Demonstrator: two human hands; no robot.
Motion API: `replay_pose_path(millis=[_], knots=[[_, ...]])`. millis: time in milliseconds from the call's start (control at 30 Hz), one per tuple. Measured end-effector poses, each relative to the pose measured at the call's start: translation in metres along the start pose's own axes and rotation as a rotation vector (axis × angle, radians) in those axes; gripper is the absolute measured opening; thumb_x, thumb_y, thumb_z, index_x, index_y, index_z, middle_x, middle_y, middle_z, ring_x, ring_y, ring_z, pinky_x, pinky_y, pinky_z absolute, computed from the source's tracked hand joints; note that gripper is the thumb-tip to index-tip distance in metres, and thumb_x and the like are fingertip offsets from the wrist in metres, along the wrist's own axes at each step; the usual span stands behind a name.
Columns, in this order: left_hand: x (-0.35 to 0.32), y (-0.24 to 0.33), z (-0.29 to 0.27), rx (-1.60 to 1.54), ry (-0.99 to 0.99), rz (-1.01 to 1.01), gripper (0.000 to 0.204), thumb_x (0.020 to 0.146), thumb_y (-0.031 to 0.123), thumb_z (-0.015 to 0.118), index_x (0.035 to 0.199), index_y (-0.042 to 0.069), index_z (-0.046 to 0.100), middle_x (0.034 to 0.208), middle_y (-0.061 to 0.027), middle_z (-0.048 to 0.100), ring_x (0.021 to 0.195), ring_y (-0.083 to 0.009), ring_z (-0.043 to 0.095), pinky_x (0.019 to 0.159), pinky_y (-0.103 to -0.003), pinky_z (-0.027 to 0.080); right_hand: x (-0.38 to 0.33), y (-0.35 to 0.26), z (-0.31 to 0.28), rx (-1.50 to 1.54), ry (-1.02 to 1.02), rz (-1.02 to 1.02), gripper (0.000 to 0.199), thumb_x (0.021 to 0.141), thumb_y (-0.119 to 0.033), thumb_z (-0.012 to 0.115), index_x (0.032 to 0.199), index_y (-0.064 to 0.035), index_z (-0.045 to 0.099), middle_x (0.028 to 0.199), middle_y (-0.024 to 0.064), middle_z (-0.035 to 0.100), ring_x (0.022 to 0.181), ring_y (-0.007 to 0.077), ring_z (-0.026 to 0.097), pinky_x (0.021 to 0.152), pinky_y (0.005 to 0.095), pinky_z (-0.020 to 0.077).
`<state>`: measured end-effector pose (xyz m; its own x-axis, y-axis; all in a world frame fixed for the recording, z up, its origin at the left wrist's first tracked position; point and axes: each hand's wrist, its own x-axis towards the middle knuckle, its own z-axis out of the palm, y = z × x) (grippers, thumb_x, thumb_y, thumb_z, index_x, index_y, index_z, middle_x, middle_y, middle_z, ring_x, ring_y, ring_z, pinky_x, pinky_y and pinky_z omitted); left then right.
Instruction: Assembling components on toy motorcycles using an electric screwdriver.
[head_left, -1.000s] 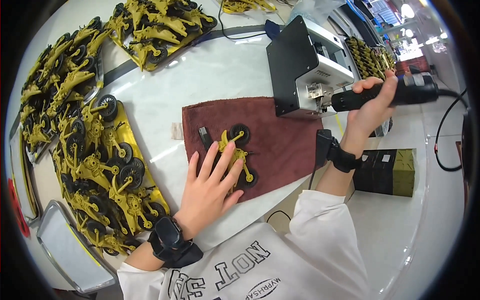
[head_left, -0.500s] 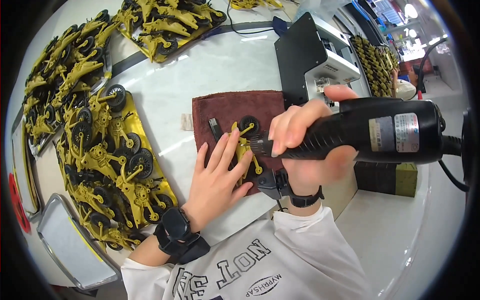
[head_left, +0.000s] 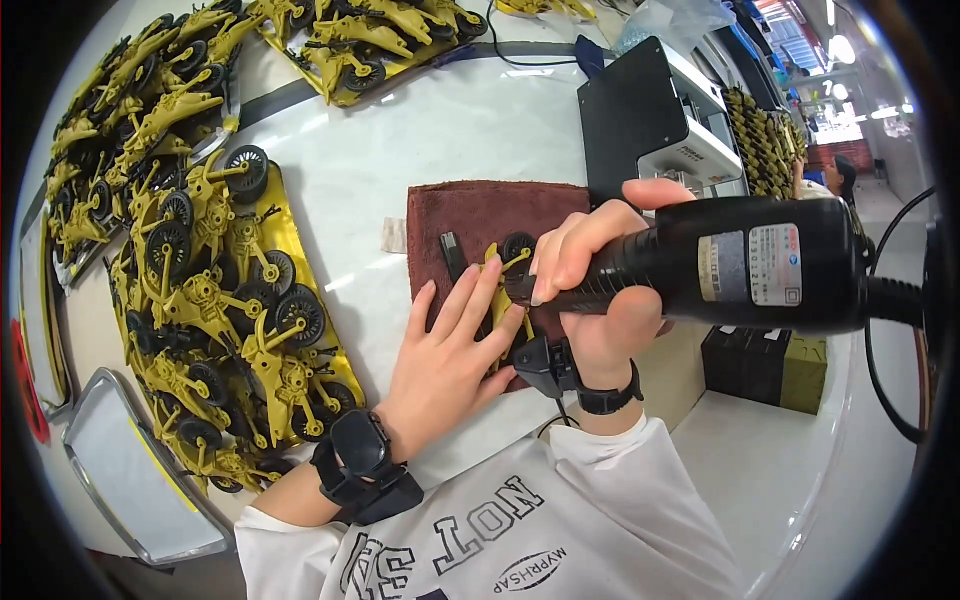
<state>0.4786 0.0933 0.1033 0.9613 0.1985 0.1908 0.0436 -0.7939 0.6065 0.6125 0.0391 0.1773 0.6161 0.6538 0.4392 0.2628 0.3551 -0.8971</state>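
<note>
Since a second ago, the right hand (head_left: 600, 290) is bringing the black power screwdriver (head_left: 740, 265), gripped tight, from the far right down onto the yellow toy part (head_left: 497, 285) on the brown cloth (head_left: 470, 215). Left hand (head_left: 450, 345) is pressing it flat, open. Fastening is under way; the tip needs seating.

- You work under bright, even overhead light; the white bench (head_left: 460, 130) shows soft glare.
- Your view bends strongly toward its black round rim.
- Ceiling lamps at upper right blow out white.
</note>
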Motion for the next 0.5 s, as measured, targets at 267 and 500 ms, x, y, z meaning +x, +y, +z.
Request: replay_pose_path(millis=[267, 500], knots=[[0.003, 0.002, 0.005, 0.028, 0.000, 0.009, 0.063, 0.070, 0.033, 0.074, 0.127, 0.016, 0.053, 0.150, -0.0165, 0.028, 0.136, -0.0280, 0.030, 0.106, -0.051, 0.024, 0.003, 0.010, -0.012, 0.187, -0.018, 0.044, 0.066, 0.078, -0.051, 0.070, 0.116, -0.0071, 0.040, 0.067, 0.0071, 0.054, 0.053, 0.0176, 0.053, 0.052, 0.0290, 0.0448], [0.002, -0.003, 0.008, 0.075, 0.014, 0.008, 0.056, 0.074, 0.039, 0.069, 0.123, 0.017, 0.056, 0.150, -0.0161, 0.028, 0.134, -0.0275, 0.034, 0.106, -0.049, 0.023, -0.009, -0.026, -0.033, 0.214, 0.012, -0.166, 0.064, 0.078, -0.052, 0.070, 0.115, -0.0062, 0.046, 0.066, 0.0059, 0.054, 0.055, 0.0175, 0.053, 0.053, 0.0310, 0.0446]])
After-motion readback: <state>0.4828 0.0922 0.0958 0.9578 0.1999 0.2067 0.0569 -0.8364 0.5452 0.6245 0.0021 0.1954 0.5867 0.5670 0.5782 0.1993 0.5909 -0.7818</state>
